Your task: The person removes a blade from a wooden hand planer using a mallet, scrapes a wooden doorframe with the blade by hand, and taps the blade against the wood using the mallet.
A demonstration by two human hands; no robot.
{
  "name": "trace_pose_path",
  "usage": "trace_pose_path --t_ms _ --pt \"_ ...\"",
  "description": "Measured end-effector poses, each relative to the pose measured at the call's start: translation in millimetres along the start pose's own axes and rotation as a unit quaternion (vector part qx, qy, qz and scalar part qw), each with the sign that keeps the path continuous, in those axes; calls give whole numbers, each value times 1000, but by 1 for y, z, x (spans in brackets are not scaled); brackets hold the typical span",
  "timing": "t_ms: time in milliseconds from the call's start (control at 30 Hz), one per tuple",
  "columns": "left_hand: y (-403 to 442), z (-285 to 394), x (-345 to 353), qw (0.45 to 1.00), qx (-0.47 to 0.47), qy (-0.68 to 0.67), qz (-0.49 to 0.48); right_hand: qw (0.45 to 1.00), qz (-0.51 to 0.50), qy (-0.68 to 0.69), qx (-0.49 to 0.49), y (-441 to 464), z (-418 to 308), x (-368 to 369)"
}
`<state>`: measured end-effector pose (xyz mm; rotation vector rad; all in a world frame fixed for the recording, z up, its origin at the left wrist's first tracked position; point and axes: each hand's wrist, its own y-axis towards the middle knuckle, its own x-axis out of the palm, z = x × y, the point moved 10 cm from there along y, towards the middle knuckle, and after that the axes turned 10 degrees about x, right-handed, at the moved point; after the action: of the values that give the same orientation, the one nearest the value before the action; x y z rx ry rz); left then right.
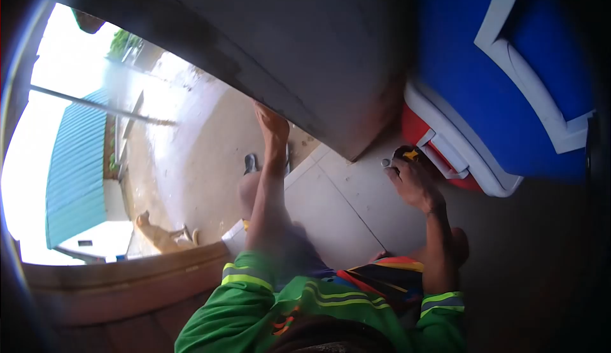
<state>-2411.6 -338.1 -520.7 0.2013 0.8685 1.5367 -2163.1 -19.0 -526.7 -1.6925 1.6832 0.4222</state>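
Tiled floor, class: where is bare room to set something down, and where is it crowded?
Bare tile lies between the left forearm, the grey panel and the right hand. It is crowded beside the blue-topped container, where that hand and a dark-and-yellow item cluster.

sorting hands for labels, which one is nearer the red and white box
The right hand, by the white latch of the box; the left hand is farther off, at the grey panel.

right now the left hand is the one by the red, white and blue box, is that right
No, the head view shows the right hand by the red, white and blue box; the left hand is at the dark panel's edge.
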Motion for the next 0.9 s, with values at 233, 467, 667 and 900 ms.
trace_pose_path --t_ms 233,467,667,900 --pt "-12 13 -19 970 163 178 -16 999 8 -19 -36 19 -15 1" --pt "-1 159 22 979 -39 -176 -95 999 -29 14 -38 44 -41 51" --pt "0 167 19 977 -64 -178 -97 995 -92 -26 -22 47 -79 98" --pt "-1 169 12 989 22 -81 -124 968 -215 -122 -55 16 -107 183"
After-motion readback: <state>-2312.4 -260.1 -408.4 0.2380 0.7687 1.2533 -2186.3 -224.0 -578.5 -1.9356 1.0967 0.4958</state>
